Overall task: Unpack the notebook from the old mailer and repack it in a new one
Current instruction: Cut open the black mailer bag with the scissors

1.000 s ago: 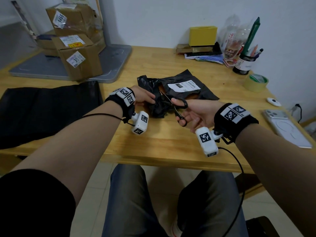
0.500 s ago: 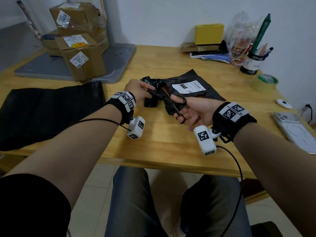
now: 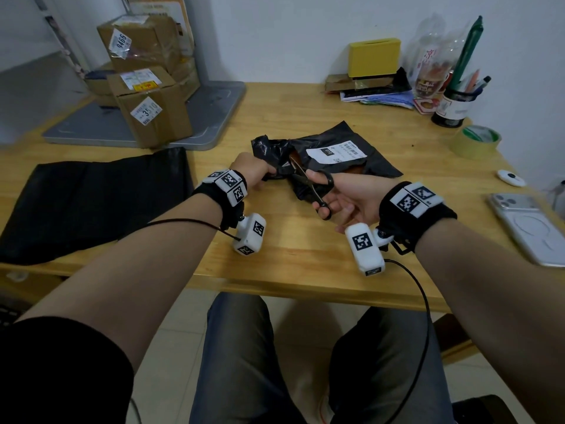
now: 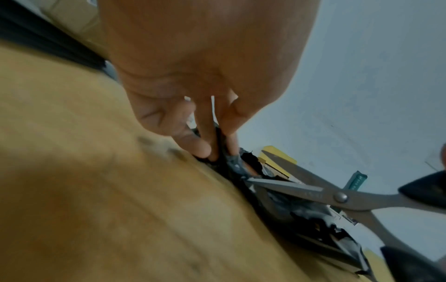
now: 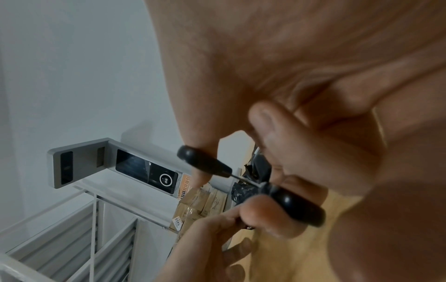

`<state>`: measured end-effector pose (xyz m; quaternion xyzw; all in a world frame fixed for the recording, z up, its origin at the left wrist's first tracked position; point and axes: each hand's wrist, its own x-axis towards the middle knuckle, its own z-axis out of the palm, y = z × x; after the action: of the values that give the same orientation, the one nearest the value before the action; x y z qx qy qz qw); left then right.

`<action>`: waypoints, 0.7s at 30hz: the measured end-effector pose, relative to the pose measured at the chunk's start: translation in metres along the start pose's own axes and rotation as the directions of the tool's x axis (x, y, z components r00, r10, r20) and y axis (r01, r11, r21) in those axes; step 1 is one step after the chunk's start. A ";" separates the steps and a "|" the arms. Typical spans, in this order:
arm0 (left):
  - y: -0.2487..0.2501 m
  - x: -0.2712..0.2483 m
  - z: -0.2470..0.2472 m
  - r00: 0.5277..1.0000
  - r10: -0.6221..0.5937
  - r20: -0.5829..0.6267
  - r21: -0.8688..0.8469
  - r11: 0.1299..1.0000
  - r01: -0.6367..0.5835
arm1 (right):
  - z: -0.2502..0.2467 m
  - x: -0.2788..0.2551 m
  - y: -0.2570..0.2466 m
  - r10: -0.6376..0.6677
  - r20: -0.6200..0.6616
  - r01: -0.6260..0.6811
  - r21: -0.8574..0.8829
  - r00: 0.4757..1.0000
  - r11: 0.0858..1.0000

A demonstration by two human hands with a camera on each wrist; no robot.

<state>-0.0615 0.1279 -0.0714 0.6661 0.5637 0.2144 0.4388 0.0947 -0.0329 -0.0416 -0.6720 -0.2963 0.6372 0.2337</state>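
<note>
Since half a second ago, little is seen to have shifted: the crumpled black plastic mailer with a white shipping label is still pinched at its left end by the left hand, fingers clamped together on the film, and the black-handled steel scissors are still held by the right hand, thumb and fingers curled through the loops. The blades are parted at the mailer's torn end, where a brown edge, perhaps the notebook, is glimpsed inside. The mailer is laid mid-way across the light wooden table, with bare wood kept open toward the near edge. A flat black sheet is spread on the left and a silver phone on the right.
</note>
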 end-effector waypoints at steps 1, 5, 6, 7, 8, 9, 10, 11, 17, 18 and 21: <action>-0.001 -0.001 0.001 0.999 -0.030 -0.016 -0.032 0.999 0.030 | 0.000 0.001 0.001 0.008 -0.002 -0.008 -0.004 1.000 1.000; -0.002 -0.001 0.006 0.996 -0.044 -0.081 -0.136 0.990 0.032 | -0.001 0.004 0.004 0.012 -0.003 -0.012 -0.002 1.000 1.000; 0.000 -0.001 0.008 0.997 -0.028 -0.073 -0.168 0.986 0.015 | -0.001 0.004 0.004 0.011 -0.002 -0.011 -0.002 1.000 1.000; 0.003 -0.002 0.010 0.998 0.001 -0.065 -0.185 0.983 -0.013 | -0.001 0.004 0.003 0.011 0.000 -0.011 -0.005 1.000 1.000; 0.007 -0.002 0.011 0.997 0.033 -0.063 -0.200 0.979 -0.045 | -0.001 0.004 0.003 0.008 0.007 -0.008 -0.007 1.000 1.000; 0.010 -0.001 0.011 0.996 0.058 -0.060 -0.213 0.975 -0.070 | -0.001 0.003 0.002 0.004 0.014 -0.004 -0.006 1.000 1.000; 0.013 0.001 0.011 0.996 0.070 -0.049 -0.218 0.973 -0.079 | -0.002 0.004 0.002 0.000 0.020 0.000 -0.001 1.000 1.000; 0.016 0.001 0.011 0.997 0.070 -0.030 -0.221 0.973 -0.074 | -0.003 0.004 0.002 -0.002 0.024 0.002 0.005 1.000 1.000; -0.001 0.006 0.010 0.998 -0.047 0.035 -0.354 0.934 0.056 | 0.001 0.018 0.002 0.008 0.073 -0.011 0.046 0.997 0.999; -0.005 0.008 0.010 0.997 -0.067 0.041 -0.372 0.925 0.078 | 0.002 0.021 0.001 0.005 0.073 -0.009 0.052 0.997 0.999; -0.012 0.010 0.008 0.991 -0.098 0.089 -0.392 0.911 0.126 | 0.005 0.030 -0.006 0.002 0.047 -0.004 0.046 0.999 0.999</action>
<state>-0.0589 0.1341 -0.0877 0.5369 0.5308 0.2759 0.5949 0.0895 -0.0079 -0.0589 -0.6518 -0.2859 0.6597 0.2413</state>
